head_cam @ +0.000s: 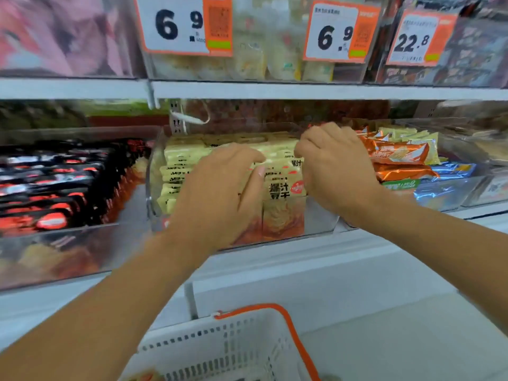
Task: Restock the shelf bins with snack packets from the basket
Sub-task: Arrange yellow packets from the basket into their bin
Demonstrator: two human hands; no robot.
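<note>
- Your left hand lies flat and loosely spread on the front of the yellow snack packets, the fingers resting on their top edges and the thumb pointing up beside the printed label; it presses on them but does not close around any one packet
- Your right hand is bent into a claw on the right end of the same row, with the fingertips curled down over the top edges of the packets; I cannot tell if a packet is really pinched between them, because the fingers hide this place
- The packets stand upright in tight rows inside the clear shelf bin in the middle of the shelf, and the front one shows through the bin wall
- The white basket with an orange handle is below, between your forearms; the frame cuts off its lower part and what is inside it is hard to make out
- To the left is a bin of black and red packets, blurred
- Just beside your right hand lie orange packets, with blue packets under them
- On the upper shelf hang price tags; the small print is too blurred to read
</note>
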